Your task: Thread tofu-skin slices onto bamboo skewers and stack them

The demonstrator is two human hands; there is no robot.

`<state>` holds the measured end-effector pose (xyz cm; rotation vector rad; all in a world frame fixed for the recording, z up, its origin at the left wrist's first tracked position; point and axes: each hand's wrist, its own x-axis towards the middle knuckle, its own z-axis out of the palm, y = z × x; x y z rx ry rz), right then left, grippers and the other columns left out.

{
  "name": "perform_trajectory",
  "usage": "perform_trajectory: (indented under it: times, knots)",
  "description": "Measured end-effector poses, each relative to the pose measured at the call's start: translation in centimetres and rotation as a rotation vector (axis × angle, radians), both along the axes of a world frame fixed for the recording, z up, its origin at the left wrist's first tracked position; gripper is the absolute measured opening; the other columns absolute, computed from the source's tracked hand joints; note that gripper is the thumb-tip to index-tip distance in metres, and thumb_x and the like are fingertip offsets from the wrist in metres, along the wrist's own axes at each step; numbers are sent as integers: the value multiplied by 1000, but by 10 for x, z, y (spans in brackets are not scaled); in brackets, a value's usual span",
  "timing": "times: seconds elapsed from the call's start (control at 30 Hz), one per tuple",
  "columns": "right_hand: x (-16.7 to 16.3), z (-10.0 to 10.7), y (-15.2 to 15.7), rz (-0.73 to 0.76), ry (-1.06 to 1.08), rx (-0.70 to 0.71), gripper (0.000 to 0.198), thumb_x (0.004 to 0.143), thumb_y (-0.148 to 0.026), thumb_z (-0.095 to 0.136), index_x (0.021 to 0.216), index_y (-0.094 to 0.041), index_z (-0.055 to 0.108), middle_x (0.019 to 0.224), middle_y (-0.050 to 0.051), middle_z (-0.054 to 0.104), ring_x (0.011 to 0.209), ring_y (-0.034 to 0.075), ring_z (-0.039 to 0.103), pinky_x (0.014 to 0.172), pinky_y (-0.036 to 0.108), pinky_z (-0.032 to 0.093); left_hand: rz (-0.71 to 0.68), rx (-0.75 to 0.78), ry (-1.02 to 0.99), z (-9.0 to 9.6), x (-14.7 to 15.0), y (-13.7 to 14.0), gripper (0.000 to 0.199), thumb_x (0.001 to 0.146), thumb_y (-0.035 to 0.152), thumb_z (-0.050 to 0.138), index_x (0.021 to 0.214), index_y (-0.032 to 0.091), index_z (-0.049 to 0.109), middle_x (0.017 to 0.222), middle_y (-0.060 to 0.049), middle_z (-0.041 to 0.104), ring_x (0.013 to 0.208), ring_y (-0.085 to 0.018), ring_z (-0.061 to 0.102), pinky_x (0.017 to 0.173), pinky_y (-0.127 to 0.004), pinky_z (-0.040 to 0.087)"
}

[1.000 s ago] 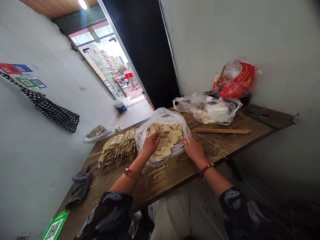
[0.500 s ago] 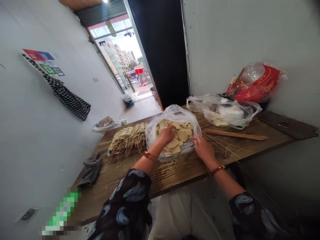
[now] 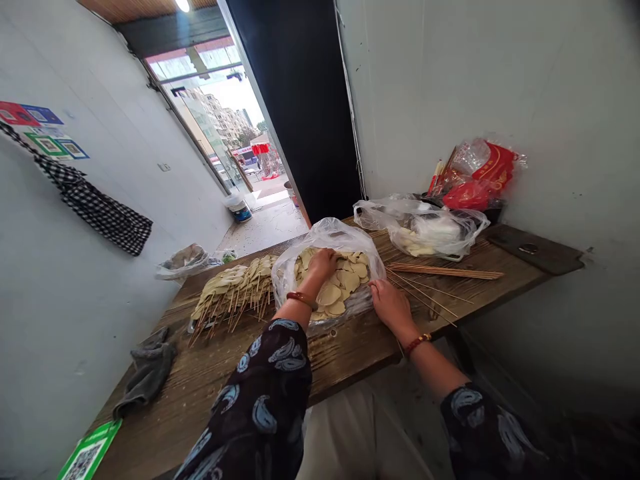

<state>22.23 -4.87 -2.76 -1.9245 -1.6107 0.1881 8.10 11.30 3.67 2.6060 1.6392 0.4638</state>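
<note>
My left hand (image 3: 323,264) reaches into a clear plastic bag (image 3: 337,230) of thin, pale yellow potato slices (image 3: 330,293). Its fingers curl down on the far slices, and whatever they grip is hidden. At the bag's right edge, my right hand (image 3: 393,307) is closed, thumb and forefinger pinched together. A thin skewer (image 3: 400,347) shows below that wrist and seems to run beneath the palm. Left of the bag lies a pile of threaded slices (image 3: 233,283) with bare stick ends toward me. Loose skewers (image 3: 445,270) lie right of the right hand.
On the wooden table (image 3: 350,353) are a grey cloth (image 3: 146,373) at left and another plastic bag (image 3: 433,230) at back right. Red packaging (image 3: 483,180) stands against the wall. A dark flat board (image 3: 535,249) sits at the right end, a green code card (image 3: 90,453) at front left.
My view has swung a little to the right, so everything sits further left. My left hand has pushed slightly deeper over the slices; the right hand stays at the bag's edge.
</note>
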Motion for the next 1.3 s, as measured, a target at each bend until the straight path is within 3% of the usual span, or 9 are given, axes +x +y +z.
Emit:
perform_trajectory:
  times: [0.1, 0.2, 0.4, 0.57, 0.73, 0.83, 0.93, 1.17, 1.3]
  knots:
    - [1, 1, -1, 2, 11, -10, 30, 96, -24, 34, 108, -19, 62, 107, 7, 66, 96, 15, 61, 80, 22, 39, -2, 20, -102, 10, -9, -9, 28, 83, 26, 42, 89, 16, 68, 82, -5, 68, 78, -17, 58, 70, -26, 41]
    - [1, 1, -2, 7, 22, -12, 32, 96, -24, 33, 108, -18, 62, 108, 8, 66, 97, 16, 61, 80, 22, 39, -121, 67, -315, 12, -27, -32, 25, 81, 26, 49, 90, 16, 70, 87, -4, 68, 82, -17, 59, 75, -27, 43]
    - [2, -2, -2, 16, 38, -12, 33, 96, -24, 33, 109, -17, 62, 108, 8, 66, 97, 17, 60, 81, 23, 39, -362, -36, -277, -19, -75, -90, 17, 77, 20, 56, 87, 21, 70, 97, -6, 66, 92, -17, 60, 85, -31, 45]
    - [3, -6, -3, 32, 27, 2, 32, 95, -23, 33, 110, -17, 61, 110, 8, 65, 98, 17, 60, 80, 23, 39, -311, -86, -414, -29, -83, -106, 12, 78, 19, 57, 76, 18, 69, 92, -6, 66, 86, -15, 61, 78, -27, 47]
    - [3, -9, -3, 28, 6, 13, 32, 95, -23, 33, 108, -17, 62, 109, 7, 65, 97, 17, 60, 78, 24, 39, -296, -63, -409, -29, -77, -105, 16, 70, 18, 65, 86, 18, 68, 94, -5, 65, 88, -15, 59, 78, -26, 45]
    - [2, -10, -2, 17, -5, 10, 31, 95, -24, 34, 108, -17, 62, 108, 7, 66, 95, 17, 61, 77, 24, 40, -311, -70, -431, -30, -76, -102, 8, 75, 16, 59, 76, 17, 67, 87, -5, 64, 83, -14, 58, 77, -25, 44]
    - [2, -12, -1, 8, -12, 7, 31, 95, -24, 35, 108, -17, 62, 109, 7, 66, 94, 17, 61, 77, 24, 40, -232, -110, -497, -28, -75, -97, 13, 77, 17, 54, 71, 16, 65, 76, -2, 63, 73, -12, 55, 67, -23, 43]
    - [3, -16, 2, 11, -17, 22, 30, 93, -24, 38, 109, -19, 63, 109, 6, 66, 96, 17, 61, 80, 24, 41, -69, -485, -1110, -33, -77, -91, 20, 72, 34, 61, 69, 14, 59, 59, 1, 58, 49, -7, 47, 46, -18, 32]
    - [5, -19, 3, 20, -19, 30, 30, 92, -24, 39, 108, -19, 63, 109, 6, 66, 96, 17, 60, 81, 25, 42, -58, -701, -1420, -36, -84, -94, 31, 64, 39, 70, 75, 15, 55, 58, 2, 58, 52, -9, 56, 40, -16, 28]
